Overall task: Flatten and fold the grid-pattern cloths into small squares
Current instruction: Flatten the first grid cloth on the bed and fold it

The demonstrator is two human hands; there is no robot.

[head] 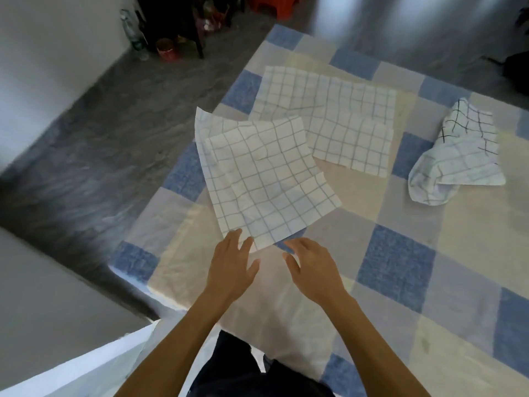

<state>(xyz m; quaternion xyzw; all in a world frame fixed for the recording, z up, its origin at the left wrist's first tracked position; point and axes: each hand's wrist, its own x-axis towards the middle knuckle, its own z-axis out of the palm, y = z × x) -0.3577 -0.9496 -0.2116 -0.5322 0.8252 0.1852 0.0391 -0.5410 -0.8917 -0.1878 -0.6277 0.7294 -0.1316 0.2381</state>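
Observation:
A white cloth with a thin blue grid (pixel 263 179) lies on the bed, folded roughly in half, its near corner pointing at me. My left hand (pixel 232 265) hovers at that near corner with fingers spread, its fingertips at the cloth's edge. My right hand (pixel 310 267) is just right of the corner, fingers loosely bent, holding nothing. A second grid cloth (pixel 335 116) lies spread flat behind the first. A third, with a darker grid, sits crumpled (pixel 461 153) at the right.
The bed carries a blue, beige and grey checked cover (pixel 400 262). Its left edge drops to a dark grey floor (pixel 100 144). Bottles (pixel 134 32) and dark furniture stand by the far wall. A white sheet (pixel 86 368) lies at bottom left.

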